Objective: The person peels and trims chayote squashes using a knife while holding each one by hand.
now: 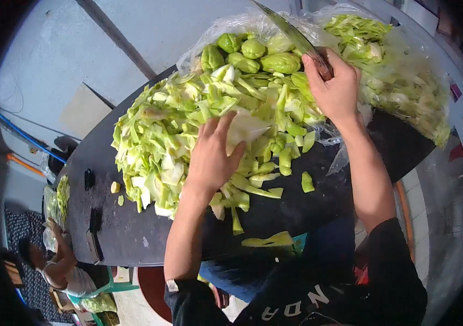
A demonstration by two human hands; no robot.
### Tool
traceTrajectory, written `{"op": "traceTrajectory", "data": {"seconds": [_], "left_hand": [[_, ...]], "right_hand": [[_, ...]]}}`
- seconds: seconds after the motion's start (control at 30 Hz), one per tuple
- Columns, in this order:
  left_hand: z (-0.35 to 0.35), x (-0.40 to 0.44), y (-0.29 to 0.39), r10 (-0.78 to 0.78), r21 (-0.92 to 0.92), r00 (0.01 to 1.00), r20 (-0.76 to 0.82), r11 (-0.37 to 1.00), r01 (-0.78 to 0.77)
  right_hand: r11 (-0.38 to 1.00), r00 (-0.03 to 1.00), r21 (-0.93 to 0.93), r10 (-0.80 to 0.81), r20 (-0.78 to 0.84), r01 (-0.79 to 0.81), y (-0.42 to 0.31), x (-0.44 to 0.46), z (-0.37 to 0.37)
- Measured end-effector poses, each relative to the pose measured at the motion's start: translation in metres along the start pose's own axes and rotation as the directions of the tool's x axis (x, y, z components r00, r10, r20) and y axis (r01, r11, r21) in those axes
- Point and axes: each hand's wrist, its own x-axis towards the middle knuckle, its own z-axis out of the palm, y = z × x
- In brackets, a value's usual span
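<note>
My right hand [334, 81] grips the handle of a knife [294, 35], whose long blade points up and to the left above the whole chayotes [280, 62]. Over the big heap of cut chayote [155, 141] is my left hand [212, 152], its fingers apart and its thumb held away from them. Just beyond that thumb, a large pale piece of chayote [248, 126] lies on the heap. Whether my left fingertips touch it, I cannot tell. Small green offcuts [307, 182] lie on the dark table [275, 212] in front of the pile.
Clear plastic bags [405, 92] with sliced chayote stand at the right end of the table. Dark flat objects [94, 233] lie near the left edge. Farther left, another person [68, 269] sits with raised hands. A green strip [268, 239] lies near my lap.
</note>
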Motion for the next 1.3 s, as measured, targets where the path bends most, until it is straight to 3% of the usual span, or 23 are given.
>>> {"op": "traceTrajectory", "data": {"seconds": [0.03, 0.17, 0.23, 0.27, 0.3, 0.33, 0.43, 0.47, 0.53, 0.57, 0.6, 0.63, 0.67, 0.73, 0.8, 0.87, 1.03, 1.07, 1.13, 1.17, 1.23, 1.27, 1.3], "left_hand": [[-0.002, -0.001, 0.002, -0.008, -0.001, 1.0, -0.004, 1.0, 0.008], [-0.053, -0.045, 0.015, -0.175, -0.392, 0.984, -0.019, 0.907, 0.153], [-0.089, -0.113, 0.008, -0.402, -0.612, 0.852, -0.335, 0.781, 0.128], [-0.111, -0.151, -0.008, -0.357, -0.531, 0.819, -0.448, 0.844, 0.077], [-0.125, -0.192, -0.028, -0.42, -0.58, 0.72, -0.552, 0.814, 0.03], [-0.135, -0.229, -0.04, -0.62, -0.646, 0.462, -0.634, 0.753, 0.125], [-0.128, -0.374, -0.104, -0.786, -0.774, 0.055, -0.615, 0.616, 0.15], [-0.115, -0.446, -0.129, -0.828, -0.817, -0.123, -0.547, 0.496, 0.293], [-0.059, -0.517, -0.149, -0.832, -0.84, -0.205, -0.516, 0.445, 0.312], [-0.042, -0.535, -0.151, -0.891, -0.762, -0.148, -0.429, 0.269, 0.589], [-0.024, -0.553, -0.154, -0.939, -0.519, -0.088, -0.333, 0.104, 0.849], [-0.007, -0.568, -0.155, -0.972, -0.216, -0.028, -0.234, 0.024, 0.976], [0.013, -0.557, -0.145, -0.98, -0.375, -0.172, 0.102, -0.198, 0.906], [0.056, -0.527, -0.136, -0.916, -0.061, -0.212, 0.34, -0.247, 0.967], [0.096, -0.534, -0.15, -0.882, 0.27, -0.233, 0.409, -0.127, 0.954], [0.131, -0.556, -0.169, -0.926, 0.457, -0.199, 0.32, -0.033, 0.889], [0.166, -0.589, -0.142, -0.977, 0.528, 0.04, 0.212, 0.148, 0.836], [0.178, -0.628, -0.151, -0.887, 0.784, 0.452, 0.097, 0.348, 0.514], [0.173, -0.636, -0.147, -0.598, 0.941, 0.791, 0.13, 0.325, 0.091], [0.151, -0.615, -0.13, -0.832, 0.76, 0.54, 0.126, 0.431, 0.486], [0.125, -0.566, -0.101, -0.963, 0.498, 0.218, 0.159, 0.269, 0.824], [0.144, -0.586, -0.114, -0.889, 0.492, 0.458, 0.016, 0.406, 0.77], [0.148, -0.574, -0.119, -0.883, 0.288, 0.469, 0.02, 0.454, 0.843]], "right_hand": [[1.0, 1.0, -0.008, -0.016, 0.006, 0.016, 0.0, 0.001, 0.0], [1.0, 1.0, -0.007, -0.021, 0.009, 0.021, -0.001, 0.001, 0.0], [0.999, 0.999, 0.01, -0.038, -0.015, 0.038, 0.002, 0.001, 0.003], [0.998, 0.997, 0.031, -0.06, -0.044, 0.062, 0.002, 0.001, 0.004], [1.0, 1.0, 0.022, 0.014, -0.002, -0.014, -0.004, 0.0, 0.002], [1.0, 1.0, 0.023, 0.011, 0.002, -0.011, -0.005, -0.001, 0.003], [1.0, 1.0, 0.016, 0.018, -0.017, -0.018, 0.001, -0.007, 0.011], [0.999, 1.0, 0.029, 0.014, 0.008, -0.014, 0.002, -0.008, 0.014], [0.983, 0.997, 0.167, 0.082, -0.012, -0.079, 0.0, -0.016, 0.025], [0.996, 0.996, 0.042, 0.077, 0.038, -0.079, -0.005, -0.016, 0.024], [0.994, 0.993, -0.088, 0.078, 0.085, -0.071, -0.01, -0.016, 0.021], [1.0, 0.998, -0.026, -0.011, 0.058, 0.012, -0.007, -0.018, 0.027], [1.0, 0.998, -0.016, -0.019, 0.062, 0.02, -0.008, -0.021, 0.031], [0.997, 0.996, -0.049, -0.048, 0.078, 0.052, -0.01, -0.023, 0.032], [0.996, 0.993, -0.061, -0.063, 0.1, 0.069, -0.013, -0.023, 0.03], [0.999, 0.993, -0.022, -0.04, 0.112, 0.043, -0.018, -0.025, 0.031], [0.999, 0.993, 0.032, -0.012, 0.116, 0.008, -0.005, -0.022, 0.031], [1.0, 0.992, -0.011, -0.016, 0.128, 0.017, -0.005, -0.021, 0.028], [0.998, 0.99, -0.054, -0.026, 0.135, 0.033, -0.003, -0.02, 0.025], [0.999, 0.991, -0.03, -0.017, 0.131, 0.021, -0.003, -0.021, 0.026], [1.0, 0.994, -0.014, -0.003, 0.106, 0.005, -0.006, -0.018, 0.027], [0.998, 0.994, -0.015, -0.061, 0.092, 0.062, -0.009, -0.018, 0.027], [0.993, 0.989, -0.019, -0.116, 0.087, 0.118, -0.011, -0.02, 0.026]]}}
